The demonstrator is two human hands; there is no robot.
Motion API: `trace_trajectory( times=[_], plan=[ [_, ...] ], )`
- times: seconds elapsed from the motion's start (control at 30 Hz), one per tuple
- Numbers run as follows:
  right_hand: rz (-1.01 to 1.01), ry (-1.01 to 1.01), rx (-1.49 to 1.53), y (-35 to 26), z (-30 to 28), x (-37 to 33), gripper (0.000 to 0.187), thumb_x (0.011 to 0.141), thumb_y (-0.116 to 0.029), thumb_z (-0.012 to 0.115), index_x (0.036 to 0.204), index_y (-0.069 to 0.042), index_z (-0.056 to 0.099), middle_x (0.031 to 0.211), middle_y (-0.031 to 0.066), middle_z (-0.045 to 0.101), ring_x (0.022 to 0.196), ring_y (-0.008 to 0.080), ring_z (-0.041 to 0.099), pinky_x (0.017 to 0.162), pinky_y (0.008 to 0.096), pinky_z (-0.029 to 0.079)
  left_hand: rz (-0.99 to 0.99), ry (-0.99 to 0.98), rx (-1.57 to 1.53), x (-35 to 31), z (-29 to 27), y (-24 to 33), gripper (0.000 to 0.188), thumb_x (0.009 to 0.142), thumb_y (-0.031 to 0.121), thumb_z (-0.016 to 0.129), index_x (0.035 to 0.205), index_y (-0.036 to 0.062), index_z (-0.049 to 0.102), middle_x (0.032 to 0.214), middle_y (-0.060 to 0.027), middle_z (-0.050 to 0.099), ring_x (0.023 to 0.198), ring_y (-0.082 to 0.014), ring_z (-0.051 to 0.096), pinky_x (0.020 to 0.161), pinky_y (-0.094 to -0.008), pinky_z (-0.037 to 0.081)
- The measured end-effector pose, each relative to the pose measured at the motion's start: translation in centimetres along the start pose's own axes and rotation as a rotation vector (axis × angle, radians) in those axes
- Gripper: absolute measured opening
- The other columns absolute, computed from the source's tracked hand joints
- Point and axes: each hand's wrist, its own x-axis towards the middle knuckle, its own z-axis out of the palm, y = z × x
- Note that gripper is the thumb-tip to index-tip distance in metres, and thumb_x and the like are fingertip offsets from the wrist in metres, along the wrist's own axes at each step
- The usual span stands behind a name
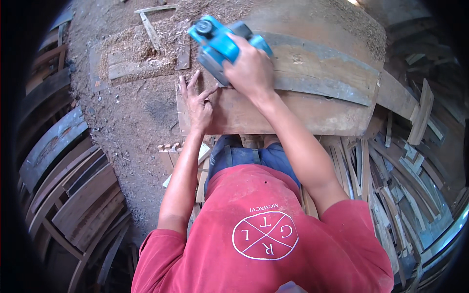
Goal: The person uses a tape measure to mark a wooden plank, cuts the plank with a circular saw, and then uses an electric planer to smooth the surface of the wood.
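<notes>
My right hand [248,68] grips the handle of a blue electric planer [220,41] that sits on the left end of a long curved grey wooden piece [322,73]. That piece lies on a broad wooden workbench top [293,112]. My left hand [196,100] rests flat with fingers spread on the bench's left end, just beside the planer and touching the wood.
Sawdust and short wood offcuts [146,53] cover the dirt floor at upper left. Curved wooden boards [73,185] are stacked at left. Several slats and scraps [395,185] are piled at right. More offcuts lie under the bench by my legs.
</notes>
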Motion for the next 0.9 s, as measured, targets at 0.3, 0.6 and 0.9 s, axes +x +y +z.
trace_trajectory(
  times=[0.3,0.6,0.9],
  plan=[
    [0.030,-0.080,0.028,1.4,-1.3,-2.4,0.052,0.084,-0.015,0.076,0.135,-0.011,0.066,0.106,0.0277,0.075,0.101,0.0464,0.073,0.089,0.0554,0.059,-0.118,0.194,0.041,-2.0,-2.1,-2.0,0.056,0.079,-0.010,0.054,0.112,0.0234,0.084,0.159,-0.0068,0.052,0.160,-0.0377,0.024,0.133,-0.0517,0.014],
    [0.181,-0.245,0.007,10.0,-12.2,-16.6,0.034,0.085,-0.022,0.082,0.112,-0.006,0.068,0.091,0.0255,0.075,0.088,0.0465,0.073,0.077,0.0562,0.058,-0.098,0.304,0.197,0.7,-2.1,-0.2,0.037,0.094,-0.001,0.056,0.123,0.0132,0.074,0.150,-0.0159,0.056,0.157,-0.0403,0.029,0.128,-0.0553,0.023],
    [0.366,-0.105,0.227,20.1,-23.6,-23.2,0.037,0.088,-0.031,0.083,0.106,-0.001,0.071,0.084,0.0233,0.073,0.082,0.0429,0.074,0.072,0.0469,0.057,0.386,-0.013,0.289,7.2,13.0,19.0,0.050,0.095,0.020,0.070,0.144,0.0220,0.063,0.160,-0.0167,0.045,0.158,-0.0449,0.024,0.131,-0.0563,0.021]
  ],
)
